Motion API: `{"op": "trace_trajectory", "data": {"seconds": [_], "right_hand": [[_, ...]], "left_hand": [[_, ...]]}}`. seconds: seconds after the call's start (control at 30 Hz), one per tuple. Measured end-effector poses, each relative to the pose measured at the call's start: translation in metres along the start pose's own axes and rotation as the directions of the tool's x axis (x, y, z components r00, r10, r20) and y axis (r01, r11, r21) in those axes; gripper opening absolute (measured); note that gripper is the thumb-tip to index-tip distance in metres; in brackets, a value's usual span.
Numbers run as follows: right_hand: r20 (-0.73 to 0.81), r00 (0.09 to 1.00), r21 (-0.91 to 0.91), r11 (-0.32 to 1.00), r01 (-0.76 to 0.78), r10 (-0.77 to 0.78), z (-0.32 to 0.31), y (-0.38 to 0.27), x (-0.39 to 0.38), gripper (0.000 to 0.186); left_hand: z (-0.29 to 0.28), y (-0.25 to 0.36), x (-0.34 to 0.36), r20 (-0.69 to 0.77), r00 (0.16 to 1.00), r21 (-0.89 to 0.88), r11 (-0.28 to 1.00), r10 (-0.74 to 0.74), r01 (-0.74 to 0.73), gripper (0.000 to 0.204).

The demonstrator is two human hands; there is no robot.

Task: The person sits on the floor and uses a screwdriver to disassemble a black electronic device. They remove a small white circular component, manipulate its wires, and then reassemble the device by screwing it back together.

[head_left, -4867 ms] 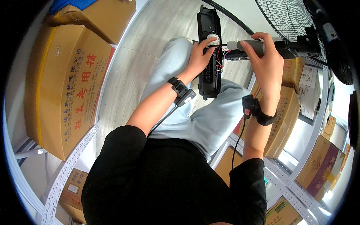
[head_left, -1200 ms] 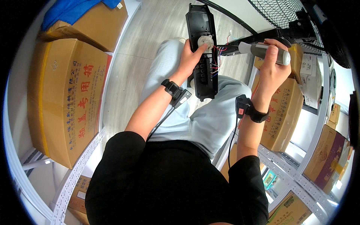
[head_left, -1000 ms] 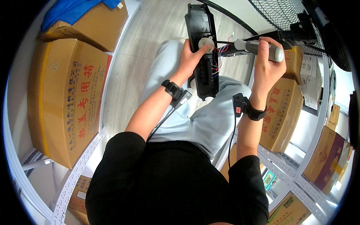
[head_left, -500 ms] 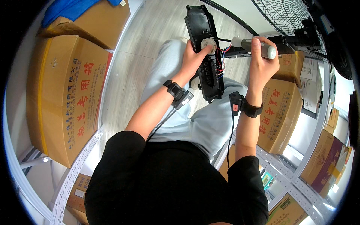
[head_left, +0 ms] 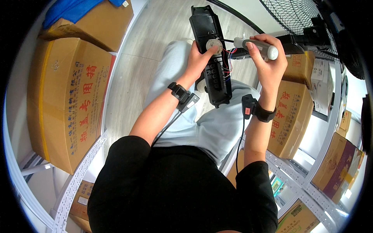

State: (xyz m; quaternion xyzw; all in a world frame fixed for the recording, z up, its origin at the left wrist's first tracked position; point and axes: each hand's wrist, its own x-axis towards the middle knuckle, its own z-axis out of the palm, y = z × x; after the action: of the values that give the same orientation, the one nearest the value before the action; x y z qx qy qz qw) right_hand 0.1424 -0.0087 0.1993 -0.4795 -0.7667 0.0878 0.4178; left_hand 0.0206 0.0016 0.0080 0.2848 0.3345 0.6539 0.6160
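One hand (head_left: pixel 272 64), the right, curled around screwdriver (head_left: pixel 265 49)

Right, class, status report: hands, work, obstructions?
Left fingers gripping black panel, thumb on round part. Right fingers holding screwdriver. Wires close by, possibly in the way.

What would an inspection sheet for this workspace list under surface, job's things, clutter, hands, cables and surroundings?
Surface: pale wood-look floor; long black plastic housing over the pale trousers, resting contact unclear.
Job's things: housing with a round whitish part; grey-handled screwdriver, shaft toward that part, tip contact unclear.
Clutter: blue cloth on a cardboard box.
Hands: left hand holds the housing; right hand grips the screwdriver's handle.
Cables: thin coloured wires beside the housing; black cables at both wrist devices.
Surroundings: metal shelving, fan with black mesh guard.
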Motion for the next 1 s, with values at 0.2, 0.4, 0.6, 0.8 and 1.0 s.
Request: {"op": "trace_trajectory", "data": {"seconds": [0.2,0.4,0.6,0.8,1.0], "right_hand": [[-0.108,0.994,-0.261,0.965,-0.041,0.013,-0.007,-0.017,0.008,0.046],[-0.015,0.977,-0.597,0.781,-0.181,0.215,-0.012,-0.052,0.014,0.037],[0.290,0.955,-0.419,0.905,0.076,0.055,-0.039,-0.061,0.031,0.036],[0.238,0.959,-0.663,0.747,0.044,0.155,-0.021,-0.052,0.038,0.031],[0.295,0.955,-0.441,0.885,0.151,-0.016,-0.024,-0.048,0.035,0.029]], "left_hand": [[0.002,0.000,-0.001,0.000,1.000,0.025,1.000,0.002,-0.002,0.048],[-0.003,-0.001,0.000,-0.023,1.000,0.125,0.992,0.011,-0.008,0.048],[0.005,-0.004,-0.003,-0.017,1.000,0.147,0.989,-0.011,0.013,0.050],[-0.004,-0.001,0.000,-0.032,0.999,0.176,0.984,-0.002,0.008,0.051],[-0.004,-0.003,0.001,-0.026,0.999,0.145,0.989,0.031,-0.027,0.049]]}}
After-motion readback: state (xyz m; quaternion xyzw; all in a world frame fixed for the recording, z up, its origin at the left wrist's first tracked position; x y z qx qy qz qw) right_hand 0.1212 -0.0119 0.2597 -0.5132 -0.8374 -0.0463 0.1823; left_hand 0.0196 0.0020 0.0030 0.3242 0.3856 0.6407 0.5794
